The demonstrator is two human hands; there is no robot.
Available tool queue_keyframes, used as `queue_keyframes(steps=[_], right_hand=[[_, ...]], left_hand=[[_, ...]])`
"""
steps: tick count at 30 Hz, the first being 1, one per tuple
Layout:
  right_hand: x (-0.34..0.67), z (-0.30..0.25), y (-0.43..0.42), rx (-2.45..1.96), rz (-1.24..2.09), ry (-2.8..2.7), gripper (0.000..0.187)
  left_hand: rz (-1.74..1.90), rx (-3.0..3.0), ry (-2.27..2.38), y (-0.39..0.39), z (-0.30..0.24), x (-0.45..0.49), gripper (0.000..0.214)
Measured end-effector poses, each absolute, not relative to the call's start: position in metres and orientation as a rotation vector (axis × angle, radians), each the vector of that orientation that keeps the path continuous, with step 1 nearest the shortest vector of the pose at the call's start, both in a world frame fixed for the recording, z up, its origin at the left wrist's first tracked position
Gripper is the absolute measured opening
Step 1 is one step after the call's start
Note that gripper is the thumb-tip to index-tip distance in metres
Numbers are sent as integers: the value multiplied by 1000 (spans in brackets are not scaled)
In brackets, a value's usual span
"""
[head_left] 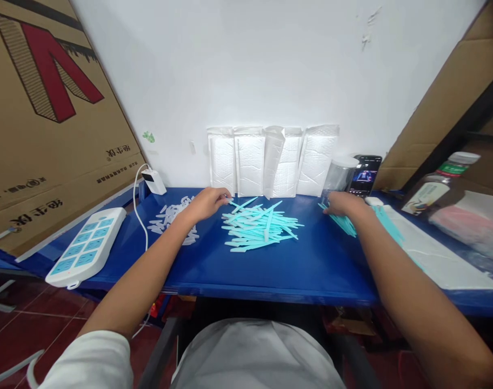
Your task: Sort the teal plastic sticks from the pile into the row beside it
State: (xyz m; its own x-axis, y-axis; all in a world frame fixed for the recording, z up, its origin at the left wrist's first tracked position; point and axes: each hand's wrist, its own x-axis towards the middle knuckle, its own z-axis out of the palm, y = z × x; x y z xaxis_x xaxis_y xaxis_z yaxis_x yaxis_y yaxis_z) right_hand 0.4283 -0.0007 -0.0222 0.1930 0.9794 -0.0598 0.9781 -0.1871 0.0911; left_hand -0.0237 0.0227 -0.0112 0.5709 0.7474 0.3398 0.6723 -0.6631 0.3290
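A loose pile of slim teal plastic sticks (pixel 266 224), shaped like eyebrow razors with paler ends, lies mid-table. My left hand (pixel 209 203) is at the pile's far left edge, thumb and fingers pinched at the end of one teal stick. Just left of it, partly behind my forearm, small clear plastic pieces (pixel 171 216) are heaped. My right hand (pixel 344 205) reaches down to a smaller bunch of teal sticks (pixel 344 224), its fingers closed around their far ends; the fingertips are partly hidden. More teal sticks (pixel 388 224) lie beyond my right wrist.
White padded envelopes (pixel 250 162) lean on the wall, beside a clear jar (pixel 339 175) and a phone (pixel 365 175). A white envelope (pixel 445 254) lies at right near a brown bottle (pixel 437 183). A power strip (pixel 86 247), cable and white charger (pixel 154 181) occupy the left.
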Motion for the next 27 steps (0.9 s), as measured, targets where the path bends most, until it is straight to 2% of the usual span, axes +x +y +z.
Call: queue_keyframes(steps=[6,11,15,18,22,27], right_hand=[[416,-18,-3,2262,-43,1893,34],[401,-11,-6,2317,47,2214,35],[374,-8,-16,2222,-357,2806,32],[350,-11,-26,2043,-529,3088,32],[327,-16,-36,1839,-746,3251,30],[317,-17,-42,1783,-1222,3207,39]], left_hand=[[772,2630,1198,16,-9,-19,33],[900,2536,1116,8,-8,-8,32],[949,2464,1037,3,-8,1,35],[943,2376,1014,0,-9,6,38],[922,2255,956,-1,-14,12,44],[912,2117,923,-2,-20,18,49]])
